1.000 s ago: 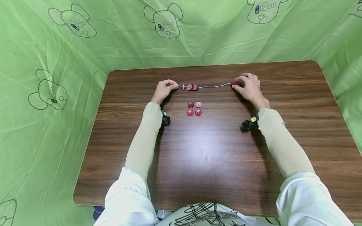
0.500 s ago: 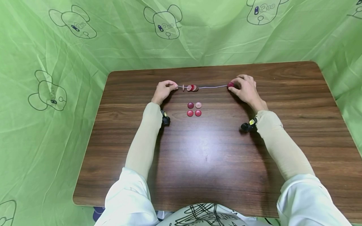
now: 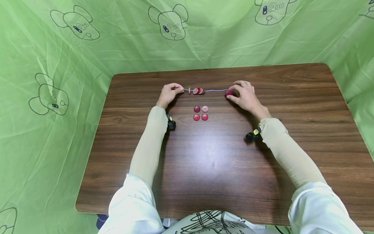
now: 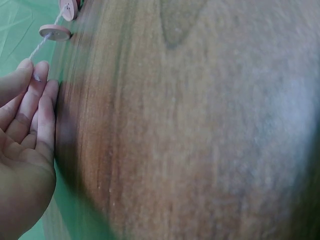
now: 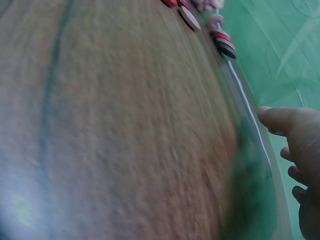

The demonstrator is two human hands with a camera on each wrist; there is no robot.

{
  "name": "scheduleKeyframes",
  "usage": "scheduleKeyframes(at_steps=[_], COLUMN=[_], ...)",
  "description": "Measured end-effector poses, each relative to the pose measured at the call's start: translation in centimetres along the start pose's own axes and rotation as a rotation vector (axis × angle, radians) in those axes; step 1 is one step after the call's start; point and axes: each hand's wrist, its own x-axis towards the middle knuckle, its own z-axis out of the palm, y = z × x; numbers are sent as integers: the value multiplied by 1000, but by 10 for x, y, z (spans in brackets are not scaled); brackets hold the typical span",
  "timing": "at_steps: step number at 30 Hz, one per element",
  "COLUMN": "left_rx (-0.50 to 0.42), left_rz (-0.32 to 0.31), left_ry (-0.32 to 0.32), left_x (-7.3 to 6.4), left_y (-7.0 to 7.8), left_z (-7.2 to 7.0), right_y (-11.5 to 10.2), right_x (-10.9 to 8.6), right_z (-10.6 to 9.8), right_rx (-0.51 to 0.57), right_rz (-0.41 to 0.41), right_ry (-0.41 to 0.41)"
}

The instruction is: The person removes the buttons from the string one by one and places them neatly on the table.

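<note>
Left hand (image 3: 168, 94) pinches string (image 3: 215, 90), right hand (image 3: 246, 97) pinches dark-red button (image 3: 228, 93); far table edge (image 3: 216, 70) near, side edges (image 3: 99, 130) well apart.

loose buttons (image 3: 197, 109) (image 3: 205, 109) (image 3: 196, 117) (image 3: 205, 117): four; held button (image 3: 228, 93): one; strung buttons (image 3: 199, 91): unclear; cord (image 3: 215, 90): one; hands (image 3: 168, 94) (image 3: 246, 97): two

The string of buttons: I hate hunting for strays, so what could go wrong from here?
If the left hand loosens its pinch near the end of the string, the nearest threaded button, a pink one, might slide off, as no stopper plainly shows there. The dark red button that the right hand pinches could slip and roll away. Four loose buttons lie close to the string on the person's side, so a passing hand might scatter them.
</note>
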Motion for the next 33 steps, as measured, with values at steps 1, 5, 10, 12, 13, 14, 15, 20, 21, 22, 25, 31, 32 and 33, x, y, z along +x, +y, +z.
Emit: scheduleKeyframes(at_steps=[1, 5, 10, 12, 13, 14, 15, 20, 21, 22, 25, 31, 32, 33], left_rx=[1, 2, 2, 1, -1, -2, -5, -14, -15, -15, -10, -7, -5, -4], left_rz=[0, -1, 2, 5, 4, 3, 5, 14, 16, 16, 16, 25, 25, 27], left_ry=[0, 2, 0, -2, -3, -4, -4, 0, 1, 1, 1, 4, 4, 4], left_x=[0, 0, 0, 0, 0, 0, 0, 1, 1, 1, 1, 1, 1, 1], left_y=[0, 0, -1, -1, -1, -1, -1, -2, -2, -2, -2, -2, -2, -2], left_z=[0, 0, 0, 0, 0, 0, 0, 1, 1, 1, 1, 1, 1, 1], right_y=[-2, -8, -16, -19, -21, -23, -25, -31, -32, -33, -36, -41, -41, -42], right_x=[0, -2, -4, -5, -6, -7, -7, -9, -9, -10, -10, -11, -12, -12], right_z=[1, 6, 10, 12, 12, 13, 14, 20, 21, 22, 25, 28, 28, 28], right_rx=[-1, -6, -5, -6, -5, -4, -5, -22, -26, -31, -35, -40, -42, -43], right_rz=[-7, -38, -71, -90, -96, -104, -113, -143, -149, -155, -169, -207, -211, -213], right_ry=[-5, -23, -38, -47, -55, -61, -67, -94, -98, -103, -112, -119, -121, -123])
